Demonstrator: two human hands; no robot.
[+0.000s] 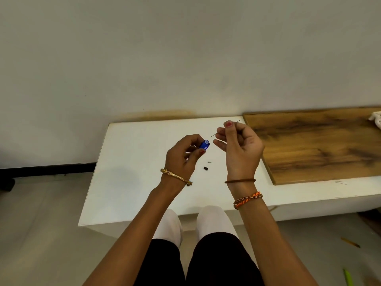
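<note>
My left hand [183, 153] holds a small blue tube [204, 145] between thumb and fingers, its open end pointing up and right. My right hand [240, 145] pinches a thin dark lead or needle [214, 134] between thumb and forefinger. The lead slants, and its lower tip sits just right of the blue tube's mouth without touching it. Both hands hover above the white table [127, 162]. Two tiny pieces lie on the table below the hands: a black one [205, 168] and a grey one [209, 162].
A wooden board [321, 145] lies on the table's right part, with a white cloth [376, 119] at its far corner. A few thin leads [341, 182] lie by the board's near edge. My knees are under the table's front edge. A pencil [350, 242] lies on the floor.
</note>
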